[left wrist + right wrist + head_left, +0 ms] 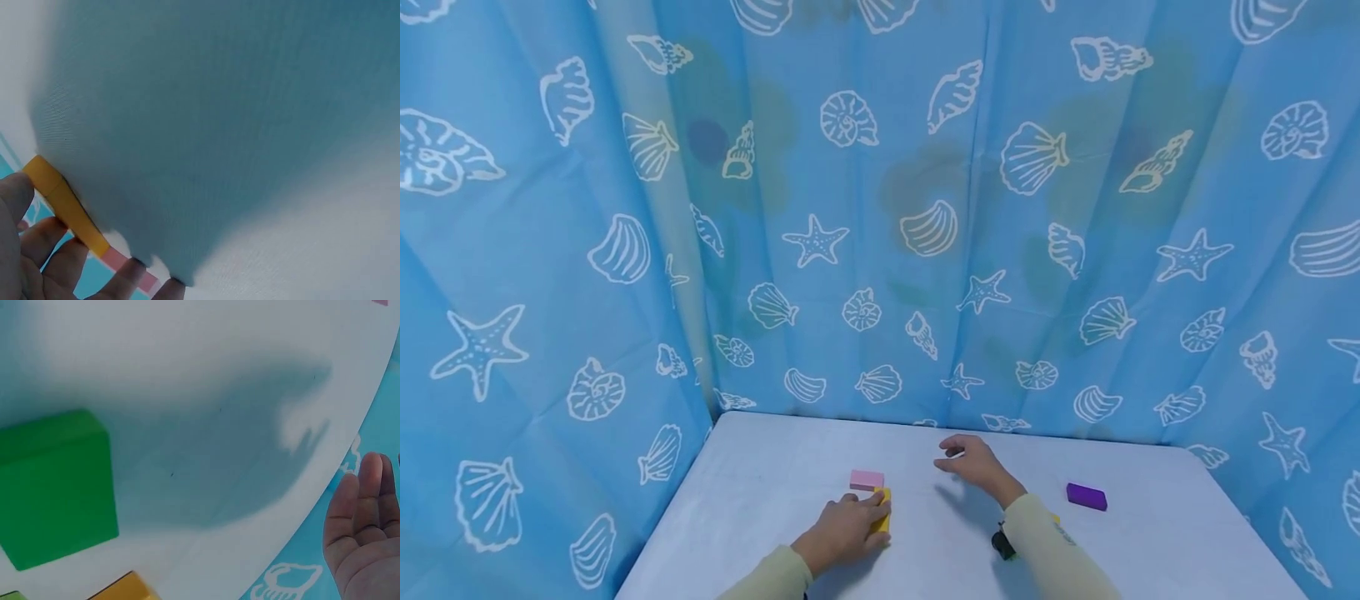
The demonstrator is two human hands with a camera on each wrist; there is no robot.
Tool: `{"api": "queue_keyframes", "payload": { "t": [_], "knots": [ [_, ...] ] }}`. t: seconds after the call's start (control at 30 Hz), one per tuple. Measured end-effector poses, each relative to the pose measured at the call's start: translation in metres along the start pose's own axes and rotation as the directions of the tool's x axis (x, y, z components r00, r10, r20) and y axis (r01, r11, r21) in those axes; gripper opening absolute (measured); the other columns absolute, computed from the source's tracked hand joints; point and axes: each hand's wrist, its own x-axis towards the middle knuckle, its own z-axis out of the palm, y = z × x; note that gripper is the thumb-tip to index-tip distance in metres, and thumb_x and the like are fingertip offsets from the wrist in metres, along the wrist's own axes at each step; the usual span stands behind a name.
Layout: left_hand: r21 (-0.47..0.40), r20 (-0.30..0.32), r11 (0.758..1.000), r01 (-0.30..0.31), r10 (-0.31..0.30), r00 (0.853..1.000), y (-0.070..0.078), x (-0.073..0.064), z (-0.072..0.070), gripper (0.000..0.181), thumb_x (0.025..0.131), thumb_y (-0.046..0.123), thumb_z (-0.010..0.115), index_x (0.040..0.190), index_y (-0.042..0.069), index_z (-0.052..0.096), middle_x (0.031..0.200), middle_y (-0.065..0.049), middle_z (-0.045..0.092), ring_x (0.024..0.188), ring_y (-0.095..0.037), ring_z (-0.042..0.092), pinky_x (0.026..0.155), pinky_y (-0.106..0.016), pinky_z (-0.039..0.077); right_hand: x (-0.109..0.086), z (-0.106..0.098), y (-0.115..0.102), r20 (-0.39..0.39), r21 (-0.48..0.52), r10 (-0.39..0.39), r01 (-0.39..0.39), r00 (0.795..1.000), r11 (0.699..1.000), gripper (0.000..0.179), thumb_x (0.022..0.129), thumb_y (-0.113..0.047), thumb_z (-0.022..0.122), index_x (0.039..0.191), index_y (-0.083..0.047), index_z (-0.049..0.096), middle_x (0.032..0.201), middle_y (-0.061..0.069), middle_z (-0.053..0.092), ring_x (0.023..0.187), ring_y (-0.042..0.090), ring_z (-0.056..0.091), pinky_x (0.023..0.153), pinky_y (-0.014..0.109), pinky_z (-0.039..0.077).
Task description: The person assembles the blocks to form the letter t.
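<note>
My left hand (847,527) rests on the table around a yellow block (883,521), holding it between thumb and fingers. In the left wrist view the thumb lies at one end of the yellow block (75,212) and fingers reach along its side. A pink block (867,480) sits against the far end of the yellow one; in the left wrist view the pink block (114,258) is partly behind fingertips. My right hand (976,465) hovers above the table with loosely bent fingers. In the right wrist view the right hand (369,531) shows no held thing.
A purple block (1086,497) lies to the right of the right forearm. Under that arm are a green block (59,487), an orange-yellow block (128,589) and a light green corner (12,595). A dark item (1002,543) shows beside the right sleeve. A shell-patterned blue curtain (880,275) surrounds the white table (775,450).
</note>
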Motion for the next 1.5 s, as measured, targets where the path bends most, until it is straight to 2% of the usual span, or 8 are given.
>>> {"api": "queue_keyframes", "payload": {
  "t": [0.27,0.53,1.13,1.27,1.5],
  "knots": [
    [0.010,-0.002,1.000,-0.005,0.005,1.000,0.001,-0.001,-0.002,0.053,0.092,0.055,0.061,0.140,0.030,0.057,0.150,0.008,0.050,0.123,-0.034,0.056,0.094,-0.060,0.049,-0.003,-0.013,0.006,-0.007,0.021,0.014,-0.014,1.000,1.000,0.038,0.089,-0.023,0.073,0.121,-0.004,0.066,0.117,0.011,0.067,0.107,0.027,0.061,0.092,0.049,0.053],
    [0.017,-0.009,1.000,-0.021,0.021,1.000,0.002,-0.002,-0.002,0.053,0.093,0.054,0.060,0.140,0.029,0.057,0.150,0.007,0.050,0.122,-0.034,0.057,0.092,-0.059,0.051,-0.006,-0.029,0.018,-0.007,-0.011,0.032,-0.032,0.999,0.999,0.039,0.090,-0.024,0.072,0.124,-0.005,0.065,0.120,0.012,0.066,0.109,0.028,0.060,0.092,0.049,0.053],
    [0.010,0.001,1.000,-0.009,0.009,1.000,0.000,0.000,0.002,0.054,0.093,0.054,0.060,0.141,0.030,0.055,0.151,0.008,0.049,0.124,-0.034,0.055,0.093,-0.058,0.050,-0.015,-0.077,0.064,-0.030,-0.056,0.060,-0.061,0.998,0.997,0.045,0.092,-0.029,0.070,0.129,-0.004,0.062,0.127,0.018,0.062,0.116,0.035,0.057,0.095,0.053,0.051],
    [0.016,0.004,1.000,0.000,0.000,1.000,0.000,0.000,0.002,0.054,0.093,0.055,0.060,0.141,0.031,0.055,0.151,0.008,0.049,0.124,-0.033,0.055,0.093,-0.058,0.050,-0.019,-0.088,0.075,-0.036,-0.074,0.081,-0.084,0.996,0.994,0.047,0.092,-0.031,0.070,0.130,-0.005,0.061,0.128,0.018,0.062,0.117,0.038,0.057,0.096,0.058,0.049],
    [0.012,-0.008,1.000,-0.012,0.012,1.000,0.001,-0.001,0.001,0.054,0.094,0.055,0.058,0.141,0.030,0.055,0.151,0.008,0.049,0.124,-0.034,0.055,0.093,-0.058,0.050,-0.028,-0.114,0.094,-0.062,-0.095,0.062,-0.068,0.996,0.993,0.053,0.091,-0.033,0.071,0.131,0.000,0.059,0.129,0.024,0.061,0.117,0.044,0.056,0.095,0.058,0.050]
  ]
}}
